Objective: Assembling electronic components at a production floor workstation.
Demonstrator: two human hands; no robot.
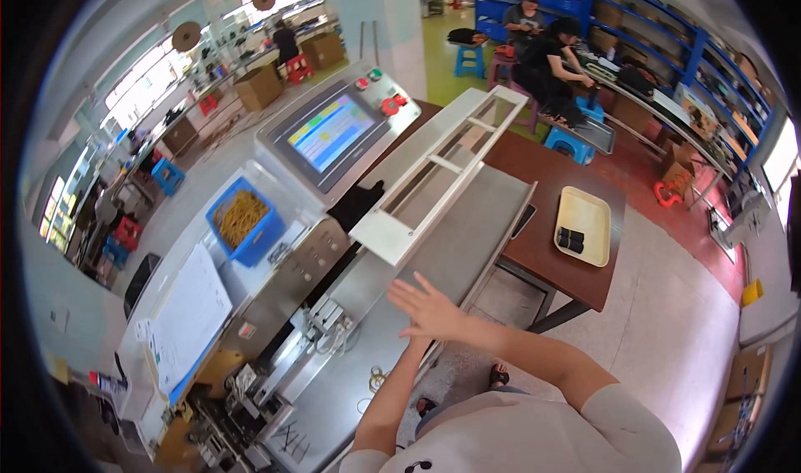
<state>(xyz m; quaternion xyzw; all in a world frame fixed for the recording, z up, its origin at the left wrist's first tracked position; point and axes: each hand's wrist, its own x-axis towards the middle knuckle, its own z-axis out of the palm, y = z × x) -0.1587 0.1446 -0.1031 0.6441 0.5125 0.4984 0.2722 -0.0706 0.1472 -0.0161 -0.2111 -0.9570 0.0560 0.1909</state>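
Observation:
My right hand (427, 306) hovers open with fingers spread over the grey steel bed (434, 248) of a machine, just below the end of a raised white guard frame (434, 173). It holds nothing. My left forearm (388, 398) rises from the lower edge toward the same spot. Its hand is hidden under my right wrist, so I cannot tell its state. A tilted touchscreen panel (331, 131) with red and green buttons sits at the machine's far left.
A blue bin of yellow strands (244, 220) and a white paper sheet (190, 314) lie left of the machine. A cream tray with black pieces (584, 223) rests on a brown table (551, 173) to the right. Seated people (551, 60) work at benches beyond.

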